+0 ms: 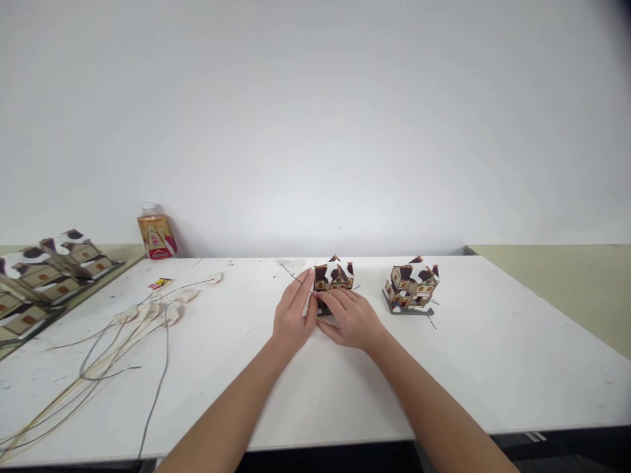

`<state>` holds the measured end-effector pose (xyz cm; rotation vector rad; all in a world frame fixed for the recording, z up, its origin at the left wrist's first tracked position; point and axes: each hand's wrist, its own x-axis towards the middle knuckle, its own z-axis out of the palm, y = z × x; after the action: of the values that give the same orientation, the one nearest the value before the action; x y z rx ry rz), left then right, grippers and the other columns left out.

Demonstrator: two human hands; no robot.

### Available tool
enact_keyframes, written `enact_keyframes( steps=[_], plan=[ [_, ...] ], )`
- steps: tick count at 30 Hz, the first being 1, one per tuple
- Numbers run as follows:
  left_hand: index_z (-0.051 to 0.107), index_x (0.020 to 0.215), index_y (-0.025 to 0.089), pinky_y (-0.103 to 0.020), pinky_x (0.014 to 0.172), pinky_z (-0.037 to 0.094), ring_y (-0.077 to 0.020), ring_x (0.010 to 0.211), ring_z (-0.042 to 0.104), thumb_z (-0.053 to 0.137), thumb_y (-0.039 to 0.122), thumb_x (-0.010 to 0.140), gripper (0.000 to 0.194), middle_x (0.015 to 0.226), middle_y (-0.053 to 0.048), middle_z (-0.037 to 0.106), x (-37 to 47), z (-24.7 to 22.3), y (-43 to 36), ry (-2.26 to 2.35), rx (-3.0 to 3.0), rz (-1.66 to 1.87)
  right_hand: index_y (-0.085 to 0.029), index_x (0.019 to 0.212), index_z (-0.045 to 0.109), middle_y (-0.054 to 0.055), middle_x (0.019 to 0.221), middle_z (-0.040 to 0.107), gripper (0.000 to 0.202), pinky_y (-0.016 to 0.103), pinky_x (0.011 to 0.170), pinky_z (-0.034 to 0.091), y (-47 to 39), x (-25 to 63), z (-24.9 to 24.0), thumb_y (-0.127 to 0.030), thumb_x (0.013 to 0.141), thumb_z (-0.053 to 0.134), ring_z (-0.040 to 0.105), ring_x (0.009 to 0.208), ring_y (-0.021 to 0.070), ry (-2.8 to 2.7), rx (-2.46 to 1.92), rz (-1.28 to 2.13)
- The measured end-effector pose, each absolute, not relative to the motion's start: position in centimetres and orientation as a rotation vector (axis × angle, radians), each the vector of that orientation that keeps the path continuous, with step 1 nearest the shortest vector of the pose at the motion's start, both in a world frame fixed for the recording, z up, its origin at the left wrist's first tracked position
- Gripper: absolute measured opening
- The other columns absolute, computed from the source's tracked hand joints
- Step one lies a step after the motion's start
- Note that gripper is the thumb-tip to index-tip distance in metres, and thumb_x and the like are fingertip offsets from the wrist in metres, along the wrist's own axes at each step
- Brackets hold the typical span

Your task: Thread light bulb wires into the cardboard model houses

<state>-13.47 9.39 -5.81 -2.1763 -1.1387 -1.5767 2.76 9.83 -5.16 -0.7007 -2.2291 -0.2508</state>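
A small model house with a dark, snow-patched roof stands near the middle of the white table. My left hand is against its left side, fingers together and pointing up along the wall. Across the lower front lies my right hand, its fingers bent and closed near the house's left corner. A thin dark wire sticks out up and left from between my hands. What exactly my fingertips pinch is too small to tell. The lower front of the house is mostly hidden by my right hand.
To the right stands a second model house on a grey base. Several wires with pale ends spread over the left of the white table. More houses stand at the far left. A bottle is by the wall, behind a small colourful packet.
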Motion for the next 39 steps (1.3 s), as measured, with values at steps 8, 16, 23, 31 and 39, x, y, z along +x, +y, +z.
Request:
enact_keyframes(
  steps=[8, 16, 23, 31, 39],
  plan=[
    [0.028, 0.144, 0.022, -0.037, 0.094, 0.050, -0.0227, 0.119, 0.050, 0.037, 0.007, 0.087, 0.060, 0.132, -0.013, 0.050, -14.2, -5.2, 9.8, -0.974, -2.252, -1.387, -0.021, 0.107, 0.053, 0.004, 0.085, 0.063, 0.033, 0.030, 0.068, 0.053, 9.7, 2.1, -5.4, -0.029, 0.077, 0.063, 0.060, 0.071, 0.0134, -1.831, -0.734, 1.074],
    [0.027, 0.144, 0.022, -0.039, 0.098, 0.048, -0.0225, 0.121, 0.048, 0.035, 0.008, 0.088, 0.058, 0.133, -0.013, 0.049, -14.3, -5.2, 10.0, -1.033, -2.273, -1.353, -0.017, 0.081, 0.062, -0.005, 0.063, 0.051, 0.028, 0.020, 0.038, 0.026, 10.6, 3.5, -4.1, -0.039, 0.069, 0.073, 0.032, 0.041, 0.0025, -1.661, -0.788, 1.638],
    [0.032, 0.141, 0.024, -0.036, 0.102, 0.043, -0.0201, 0.122, 0.047, 0.039, 0.010, 0.089, 0.055, 0.131, -0.011, 0.049, -14.2, -5.8, 10.2, -1.193, -2.226, -1.500, -0.016, 0.071, 0.065, -0.001, 0.058, 0.050, 0.037, 0.023, 0.049, 0.030, 11.1, 4.7, -3.5, -0.048, 0.084, 0.053, 0.039, 0.054, 0.0087, -1.891, -0.852, 1.293],
    [0.005, 0.146, 0.023, -0.038, 0.085, 0.049, -0.0253, 0.116, 0.049, 0.056, 0.027, 0.081, 0.082, 0.139, -0.016, 0.038, -13.8, -6.4, 10.2, -1.624, -2.319, -1.688, -0.015, 0.064, 0.065, -0.004, 0.048, 0.036, 0.037, 0.024, 0.044, 0.017, 11.4, 6.3, -2.9, -0.049, 0.079, 0.060, 0.024, 0.045, 0.0060, -1.555, -0.873, 1.292],
    [-0.009, 0.146, 0.021, -0.050, 0.105, 0.028, -0.0318, 0.132, 0.033, 0.066, 0.042, 0.071, 0.107, 0.143, -0.017, 0.036, -13.7, -7.1, 11.2, -1.930, -2.673, -1.389, -0.017, 0.052, 0.046, -0.007, 0.046, 0.028, 0.038, 0.022, 0.042, 0.014, 12.5, 7.0, -4.0, -0.040, 0.067, 0.073, 0.022, 0.041, 0.0044, -1.341, -0.835, 1.438]
  ],
)
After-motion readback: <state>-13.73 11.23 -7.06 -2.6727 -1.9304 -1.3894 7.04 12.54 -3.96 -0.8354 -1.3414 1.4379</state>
